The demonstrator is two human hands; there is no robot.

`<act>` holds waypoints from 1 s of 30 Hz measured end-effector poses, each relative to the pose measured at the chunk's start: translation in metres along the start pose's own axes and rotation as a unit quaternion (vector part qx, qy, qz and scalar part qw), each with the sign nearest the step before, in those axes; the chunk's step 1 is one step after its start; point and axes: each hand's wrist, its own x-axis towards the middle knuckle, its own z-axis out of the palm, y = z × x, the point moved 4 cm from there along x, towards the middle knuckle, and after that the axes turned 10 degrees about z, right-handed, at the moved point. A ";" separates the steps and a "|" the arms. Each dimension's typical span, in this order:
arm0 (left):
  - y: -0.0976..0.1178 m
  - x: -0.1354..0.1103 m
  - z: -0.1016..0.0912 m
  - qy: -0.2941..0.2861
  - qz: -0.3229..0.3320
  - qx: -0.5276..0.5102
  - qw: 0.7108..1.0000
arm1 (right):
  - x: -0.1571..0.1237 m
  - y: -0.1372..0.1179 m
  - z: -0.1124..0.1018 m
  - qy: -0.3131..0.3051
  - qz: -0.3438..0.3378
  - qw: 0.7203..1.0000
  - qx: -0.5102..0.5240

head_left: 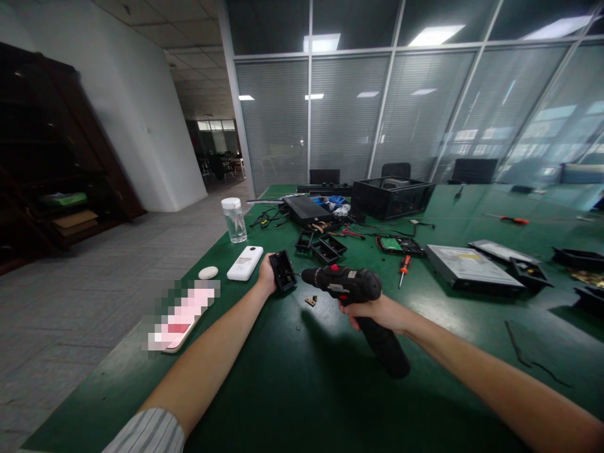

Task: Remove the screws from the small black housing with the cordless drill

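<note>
Both your hands are occupied; clock positions run from the box as viewed, 12 pointing away from you. Your left hand (267, 272) grips the black box (284, 272) at its 9 o'clock side, with the open face toward you; part of the grip is hidden behind the box. The box is just left of view centre, above the green table (292, 396). Your right hand (370, 311) is closed around the handle of the drill (349, 283), which lies at 3 o'clock. Its bit points to 9, at the box's edge; contact cannot be confirmed. Pressure on the trigger cannot be determined.

Near the box, a small part (311, 301) lies between 4 and 5 o'clock. Black frames (326, 249) sit at 2. You have an orange screwdriver (404, 270) at 3 and, farther out, a drive (472, 267). Your phone (189, 314), its surface obscured, is at 8; a white device (245, 263) is just past 9, and a bottle (236, 224) stands between 10 and 11.
</note>
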 end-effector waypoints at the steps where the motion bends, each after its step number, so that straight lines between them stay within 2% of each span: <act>1: 0.000 0.000 0.000 -0.002 0.002 0.001 1.000 | 0.000 0.000 0.000 -0.002 0.003 1.000 0.004; 8: 0.000 0.001 -0.001 0.003 0.003 -0.003 1.000 | 0.001 -0.001 0.001 -0.005 0.026 1.000 0.011; 21: 0.001 -0.003 0.002 0.032 -0.012 -0.027 0.999 | 0.003 0.000 -0.002 -0.015 0.009 1.000 0.019; 30: 0.001 -0.002 0.001 0.013 0.001 -0.011 1.000 | 0.001 0.001 0.000 -0.014 0.009 1.000 0.022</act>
